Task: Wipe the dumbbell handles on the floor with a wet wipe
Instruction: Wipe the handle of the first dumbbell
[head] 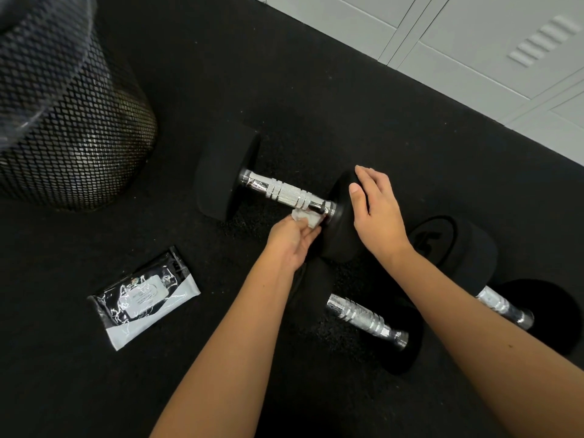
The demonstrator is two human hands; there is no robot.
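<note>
Three black dumbbells with chrome handles lie on the black rubber floor. On the far one, the handle (284,192) runs between two round heads. My left hand (292,240) pinches a crumpled white wet wipe (305,218) against the right end of that handle, beside the head. My right hand (376,207) rests with fingers straight on top of that right head (339,229). A second dumbbell's handle (363,317) shows between my forearms, and a third handle (502,306) lies at the right, partly hidden by my right arm.
A black and white wet wipe pack (143,297) lies on the floor to the left. A black mesh bin (66,121) stands at the upper left. Grey lockers (474,49) line the upper right edge.
</note>
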